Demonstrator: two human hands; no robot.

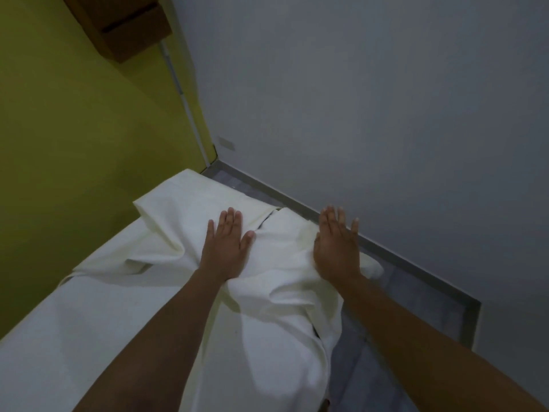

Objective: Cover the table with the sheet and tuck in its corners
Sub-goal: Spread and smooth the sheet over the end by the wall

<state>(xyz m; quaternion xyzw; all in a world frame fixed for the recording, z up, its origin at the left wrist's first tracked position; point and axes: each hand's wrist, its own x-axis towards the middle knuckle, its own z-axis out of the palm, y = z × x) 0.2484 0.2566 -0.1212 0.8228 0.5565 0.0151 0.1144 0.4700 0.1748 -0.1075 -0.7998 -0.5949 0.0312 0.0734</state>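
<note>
A cream-white sheet (pixel 166 242) lies bunched and wrinkled over the table (pixel 98 319), which stretches from the lower left toward the room corner. My left hand (pixel 226 246) rests flat on the sheet with its fingers spread, palm down. My right hand (pixel 337 246) also lies flat and open at the sheet's right edge, fingers pointing toward the wall. The sheet hangs down over the table's right side below my right forearm. A dark gap (pixel 267 220) shows between folds just beyond my left hand. The table itself is hidden under the cloth.
A yellow-green wall (pixel 74 129) runs along the table's left side and a grey wall (pixel 371 99) stands to the right. A strip of grey floor (pixel 416 301) with a skirting board lies between table and grey wall. A brown wooden shelf (pixel 124 25) hangs high up.
</note>
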